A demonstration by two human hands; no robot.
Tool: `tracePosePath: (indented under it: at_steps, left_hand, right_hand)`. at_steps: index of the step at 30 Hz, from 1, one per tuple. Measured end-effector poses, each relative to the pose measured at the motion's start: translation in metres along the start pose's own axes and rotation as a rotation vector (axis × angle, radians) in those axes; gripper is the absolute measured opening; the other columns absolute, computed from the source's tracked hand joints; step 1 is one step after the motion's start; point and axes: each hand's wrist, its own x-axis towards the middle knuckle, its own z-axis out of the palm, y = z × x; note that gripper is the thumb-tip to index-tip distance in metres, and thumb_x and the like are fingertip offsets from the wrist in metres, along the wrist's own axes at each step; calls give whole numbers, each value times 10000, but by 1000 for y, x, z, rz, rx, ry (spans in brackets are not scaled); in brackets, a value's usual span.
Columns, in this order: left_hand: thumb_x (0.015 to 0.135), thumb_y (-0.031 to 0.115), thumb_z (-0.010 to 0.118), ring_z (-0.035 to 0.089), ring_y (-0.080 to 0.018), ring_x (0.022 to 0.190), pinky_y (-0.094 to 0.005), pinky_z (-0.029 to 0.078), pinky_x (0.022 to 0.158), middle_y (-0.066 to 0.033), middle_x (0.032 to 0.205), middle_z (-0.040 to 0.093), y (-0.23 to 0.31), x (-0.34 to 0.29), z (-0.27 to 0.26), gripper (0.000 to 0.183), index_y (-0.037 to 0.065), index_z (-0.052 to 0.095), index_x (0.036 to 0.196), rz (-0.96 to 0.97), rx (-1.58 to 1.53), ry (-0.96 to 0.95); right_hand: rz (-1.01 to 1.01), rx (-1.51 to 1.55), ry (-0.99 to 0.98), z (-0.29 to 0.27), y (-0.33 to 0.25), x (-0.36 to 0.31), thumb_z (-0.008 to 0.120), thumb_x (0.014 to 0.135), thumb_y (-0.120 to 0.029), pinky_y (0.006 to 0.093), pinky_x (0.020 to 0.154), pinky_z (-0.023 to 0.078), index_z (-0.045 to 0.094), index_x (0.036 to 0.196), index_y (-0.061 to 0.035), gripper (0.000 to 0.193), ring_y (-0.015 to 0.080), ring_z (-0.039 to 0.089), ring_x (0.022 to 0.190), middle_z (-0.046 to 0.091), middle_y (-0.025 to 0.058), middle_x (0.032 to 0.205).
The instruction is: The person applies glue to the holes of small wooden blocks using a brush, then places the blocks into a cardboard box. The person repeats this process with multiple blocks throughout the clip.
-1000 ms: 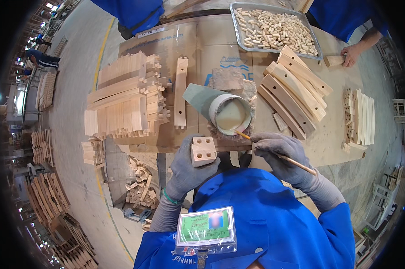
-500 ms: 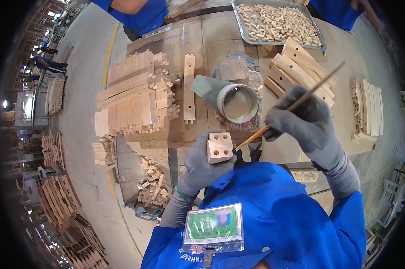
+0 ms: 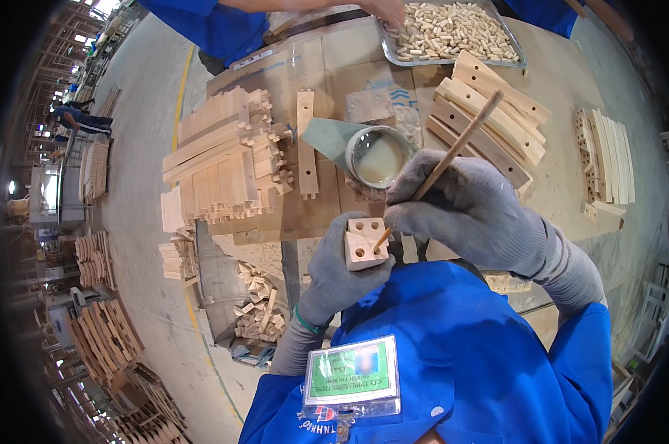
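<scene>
My left hand (image 3: 330, 270), in a grey glove, is closed around wooden pieces (image 3: 365, 244) held with their drilled ends up; several round holes show there. In my gloved right hand (image 3: 468, 203) is a thin wooden stick (image 3: 456, 148), pinched and slanting down to the left. Its lower tip touches the drilled end at the lower right hole. Just beyond my hands stands a round pot (image 3: 380, 158) of milky, glue-like liquid. A grey-green flat piece (image 3: 333, 142) sticks out from the pot's left side.
Stacked wooden slats (image 3: 220, 159) lie at the left, beside a single slat (image 3: 306, 144). Drilled boards (image 3: 490, 111) lie right of the pot. A co-worker's hand (image 3: 385, 10) reaches to a metal tray (image 3: 453, 62) of dowels. Wood offcuts (image 3: 260, 303) lie lower left.
My right hand has moved left and down, bringing the stick's tip onto the holes. My left hand keeps its hold. A co-worker's hand has come in at the dowel tray.
</scene>
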Motion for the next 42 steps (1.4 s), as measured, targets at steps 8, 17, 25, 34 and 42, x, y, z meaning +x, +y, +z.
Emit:
tracePosePath:
  at_steps: [8, 17, 25, 34, 42]
  left_hand:
    - [654, 170, 818, 654, -204, 887, -323, 539, 770, -101, 997, 630, 1, 4, 2, 636, 50, 489, 1185, -68, -11, -56]
    - [645, 170, 829, 636, -171, 868, -303, 533, 752, -103, 1011, 615, -22, 11, -2, 630, 49, 496, 1167, -138, -77, 2]
    - [646, 177, 827, 633, -176, 891, -314, 534, 764, -104, 1027, 607, -38, 24, -9, 644, 53, 486, 1179, -134, -74, -46]
    - [640, 160, 824, 636, -192, 899, -326, 533, 770, -110, 1025, 605, -40, 30, -13, 642, 54, 483, 1174, -138, -35, -64]
    - [643, 157, 831, 662, -207, 883, -326, 543, 769, -110, 998, 638, -32, 25, -11, 620, 39, 505, 1157, -130, -79, -58]
  right_hand:
    - [95, 33, 27, -7, -9, -4, 659, 856, -31, 273, 731, 493, 576, 986, 15, 161, 113, 598, 828, 625, 74, 893]
    - [-144, -227, 432, -26, 53, 5, 678, 853, -53, 264, 634, 511, 609, 922, -1, 110, 141, 640, 718, 655, 78, 798]
    - [-364, -646, 294, 0, 69, -12, 715, 805, -81, 319, 650, 544, 601, 956, -67, 190, 265, 680, 775, 679, 117, 925]
    - [-341, -486, 263, -4, 67, -24, 701, 780, 12, 320, 693, 563, 596, 1012, -57, 264, 272, 691, 833, 664, 158, 1069]
    - [-355, -330, 308, 6, 78, -24, 706, 818, -13, 313, 696, 554, 557, 996, -32, 232, 225, 688, 828, 667, 166, 992]
